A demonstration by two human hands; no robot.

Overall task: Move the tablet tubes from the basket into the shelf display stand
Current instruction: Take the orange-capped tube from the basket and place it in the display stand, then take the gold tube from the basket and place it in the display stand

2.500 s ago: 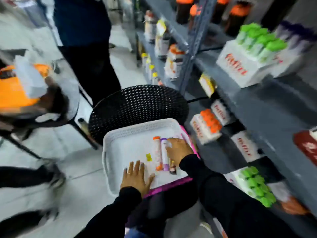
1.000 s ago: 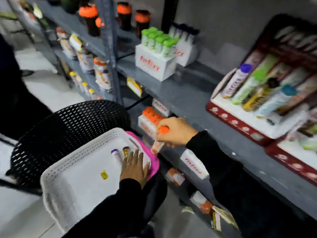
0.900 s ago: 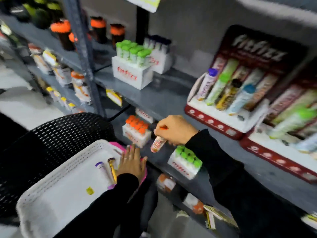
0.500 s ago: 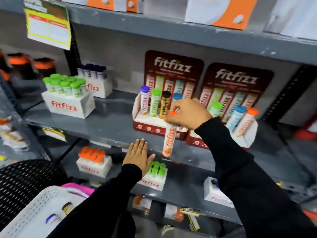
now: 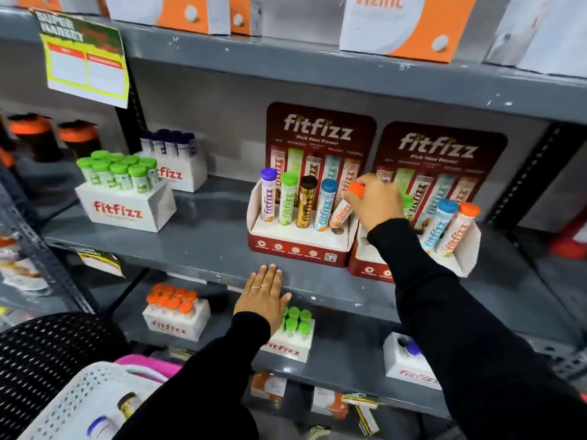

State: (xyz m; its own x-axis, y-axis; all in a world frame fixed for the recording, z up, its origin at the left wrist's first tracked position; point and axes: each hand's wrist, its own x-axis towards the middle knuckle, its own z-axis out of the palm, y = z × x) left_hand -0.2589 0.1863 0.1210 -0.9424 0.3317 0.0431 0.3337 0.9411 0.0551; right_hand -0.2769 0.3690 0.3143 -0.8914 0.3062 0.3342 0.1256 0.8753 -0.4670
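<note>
My right hand grips an orange-capped tablet tube by its cap, tilted, with its lower end just above the empty rightmost hole of the left dark red display stand. That stand holds purple-, green-, black- and blue-capped tubes upright. My left hand rests flat and open on the front edge of the grey shelf. The white basket sits at the bottom left, with a gold-capped tube and a purple-capped tube lying in it.
A second red display stand to the right holds blue- and orange-capped tubes. White boxes of green-capped tubes stand on the shelf at left. More tube boxes sit on the lower shelf. A black mesh chair is under the basket.
My right hand lifted the orange-capped tube from the basket up to the shelf and tilted it over the stand's last hole. My left hand left the basket and settled on the shelf edge.
</note>
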